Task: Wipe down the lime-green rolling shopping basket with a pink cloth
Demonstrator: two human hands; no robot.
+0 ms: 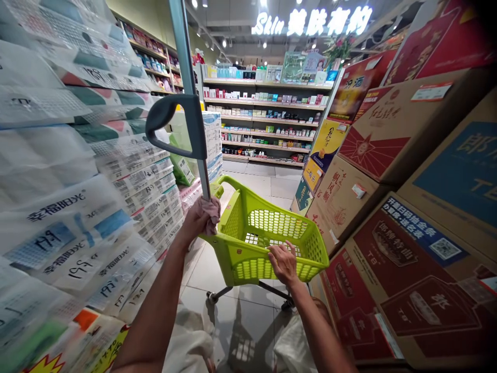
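Note:
A lime-green shopping cart (256, 212) with a perforated basket stands on wheels in front of me. From its left end rises a tall metal pole (204, 178) bearing a dark grey loop handle (198, 127). My left hand (194, 221) is closed on a crumpled pink cloth (212, 213), pressed against the pole's lower part where it meets the cart. Over the basket's near rim lies my right hand (284, 263), its fingers bent across the edge. The basket's floor shows through as a grid, with nothing seen lying in it.
Plastic-wrapped tissue packs (77, 223) are stacked high on the left. Cartons (368, 134) make a wall on the right, close to the cart's far end. Ahead, shelves (267, 114) of small boxed and bottled goods stand beyond the tiled floor (258, 184).

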